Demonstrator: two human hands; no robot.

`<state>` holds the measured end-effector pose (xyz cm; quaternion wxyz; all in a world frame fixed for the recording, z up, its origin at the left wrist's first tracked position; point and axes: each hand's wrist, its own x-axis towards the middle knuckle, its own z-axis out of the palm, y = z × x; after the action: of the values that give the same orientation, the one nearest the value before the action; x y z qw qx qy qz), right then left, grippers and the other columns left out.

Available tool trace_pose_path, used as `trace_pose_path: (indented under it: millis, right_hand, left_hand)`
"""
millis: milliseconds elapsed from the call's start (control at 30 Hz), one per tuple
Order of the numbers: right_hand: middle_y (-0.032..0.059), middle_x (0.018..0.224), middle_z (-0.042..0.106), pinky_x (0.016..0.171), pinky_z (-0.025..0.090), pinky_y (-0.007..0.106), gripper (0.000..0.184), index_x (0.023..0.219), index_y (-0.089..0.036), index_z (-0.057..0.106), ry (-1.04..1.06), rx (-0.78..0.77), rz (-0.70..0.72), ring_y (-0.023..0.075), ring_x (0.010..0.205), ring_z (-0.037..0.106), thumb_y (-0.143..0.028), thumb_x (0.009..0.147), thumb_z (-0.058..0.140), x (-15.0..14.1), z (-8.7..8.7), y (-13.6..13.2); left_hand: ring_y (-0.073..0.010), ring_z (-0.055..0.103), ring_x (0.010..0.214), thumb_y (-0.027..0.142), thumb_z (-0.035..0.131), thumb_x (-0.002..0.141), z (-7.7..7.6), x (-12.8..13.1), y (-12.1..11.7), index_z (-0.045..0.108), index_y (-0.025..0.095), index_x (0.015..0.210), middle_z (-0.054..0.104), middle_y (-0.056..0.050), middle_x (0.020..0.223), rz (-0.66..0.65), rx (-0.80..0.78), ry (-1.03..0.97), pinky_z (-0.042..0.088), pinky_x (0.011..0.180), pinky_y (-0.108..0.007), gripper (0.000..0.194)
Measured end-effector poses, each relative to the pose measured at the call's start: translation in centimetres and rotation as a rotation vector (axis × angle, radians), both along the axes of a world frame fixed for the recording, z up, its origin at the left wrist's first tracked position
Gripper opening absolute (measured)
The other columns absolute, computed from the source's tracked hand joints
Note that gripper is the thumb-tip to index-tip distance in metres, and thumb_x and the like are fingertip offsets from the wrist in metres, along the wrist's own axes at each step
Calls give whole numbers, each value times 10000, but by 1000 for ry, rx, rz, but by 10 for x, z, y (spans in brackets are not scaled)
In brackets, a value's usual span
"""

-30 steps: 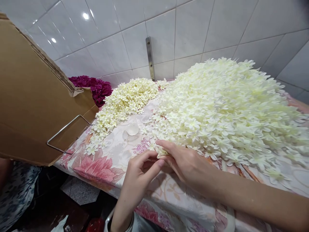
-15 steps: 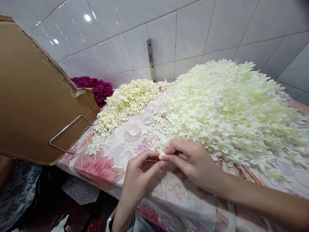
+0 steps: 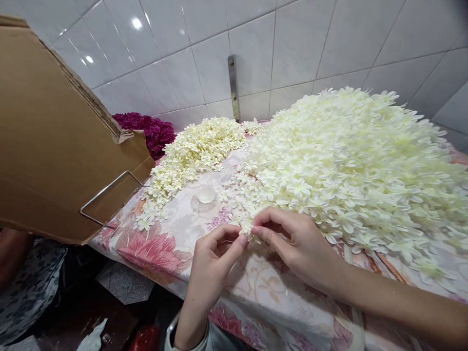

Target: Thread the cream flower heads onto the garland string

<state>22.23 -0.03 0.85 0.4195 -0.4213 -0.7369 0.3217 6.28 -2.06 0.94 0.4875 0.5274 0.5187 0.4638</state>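
Observation:
A small white artificial flower (image 3: 246,230) is between my two hands, above the front part of the cloth-covered table. My left hand (image 3: 217,253) pinches it from the left between thumb and forefinger. From the other side, my right hand (image 3: 288,236) has thumb and forefinger closed at the flower's edge. Its exact hold is partly covered by the fingertips. Just behind and to the right of my hands spreads a large heap of loose white flowers (image 3: 351,165). A smaller pile of cream-white flowers (image 3: 199,146) lies farther back on the left.
A small clear dish (image 3: 206,193) sits on the floral tablecloth (image 3: 270,287). Dark magenta flowers (image 3: 157,134) are at the back left, beside a big cardboard sheet (image 3: 62,146). A metal wire loop (image 3: 106,192) sticks out at the table's left edge. Someone's patterned clothing (image 3: 32,287) shows at lower left.
My fingertips have drawn slightly apart, so more of the flower's petals show between them. The whole view has shifted a little; the heaps look the same.

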Motion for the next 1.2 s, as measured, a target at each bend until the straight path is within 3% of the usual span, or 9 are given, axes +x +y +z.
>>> trace_pose_path:
  millis: [167, 333, 467, 567, 733, 867, 1000, 1067, 1200]
  right_hand:
    - [-14, 709, 618, 584, 420, 209, 125, 809, -183, 596, 19, 50, -21, 99, 640, 565, -165, 877, 492, -1, -1, 2]
    - [-21, 703, 612, 589, 442, 203, 91, 765, -186, 582, 74, -10, -18, 98, 642, 581, -191, 850, 550, 0, 0, 1]
    - [-15, 722, 637, 628, 439, 214, 123, 804, -189, 619, 46, 45, -47, 104, 670, 585, -177, 875, 519, 0, 0, 1]
    - [-11, 762, 656, 649, 441, 213, 112, 817, -191, 628, 43, 57, 9, 105, 710, 597, -170, 869, 531, 0, 0, 1]
    - [-9, 748, 622, 617, 452, 234, 105, 806, -191, 591, 55, -61, 31, 108, 666, 592, -241, 874, 528, -1, 2, -3]
    - [13, 864, 619, 605, 459, 253, 151, 975, -200, 575, 47, -72, 24, 117, 680, 582, -253, 835, 564, -2, 5, -5]
    - [1, 776, 593, 574, 442, 241, 48, 851, -199, 580, 32, -104, 54, 116, 665, 558, -239, 828, 565, -3, 6, -4]
    - [-5, 767, 594, 570, 451, 231, 67, 828, -202, 560, 89, -189, 70, 109, 656, 566, -266, 845, 551, -3, 5, -3]
    - [-8, 813, 624, 536, 467, 212, 156, 970, -223, 526, 271, -318, 16, 108, 660, 593, -254, 825, 573, -3, 4, -1]
  left_hand:
    - [-107, 568, 623, 261, 645, 749, -1, 3, 0, 649, 168, 690, 624, 26, 627, 114, 40, 22, 436, 595, -184, 110]
    - [-103, 551, 615, 290, 618, 783, -4, 1, 1, 623, 171, 712, 603, 29, 632, 70, 72, 80, 425, 582, -184, 138]
    - [-110, 583, 673, 297, 634, 780, -5, -1, 1, 617, 182, 771, 628, 25, 694, 55, 59, 71, 445, 622, -184, 117]
    - [-127, 619, 746, 306, 675, 752, -3, 0, -1, 612, 188, 818, 657, 15, 763, 13, 26, 26, 466, 671, -190, 149]
    - [-103, 578, 671, 290, 595, 818, -3, 0, 0, 615, 182, 762, 634, 21, 701, 19, 70, 81, 437, 614, -175, 123]
    - [-102, 571, 660, 272, 583, 820, -4, 0, 1, 604, 183, 755, 620, 29, 683, 57, 99, 102, 431, 607, -175, 112]
    - [-114, 597, 689, 269, 574, 825, -5, 1, 0, 602, 180, 775, 627, 20, 714, 108, 127, 149, 439, 621, -184, 106]
    - [-119, 603, 689, 266, 577, 820, -6, 1, -1, 602, 179, 772, 626, 16, 717, 124, 138, 181, 441, 620, -191, 103]
    - [-137, 614, 711, 278, 586, 813, -6, 2, -1, 611, 176, 783, 634, 5, 724, 142, 138, 197, 447, 639, -210, 109]
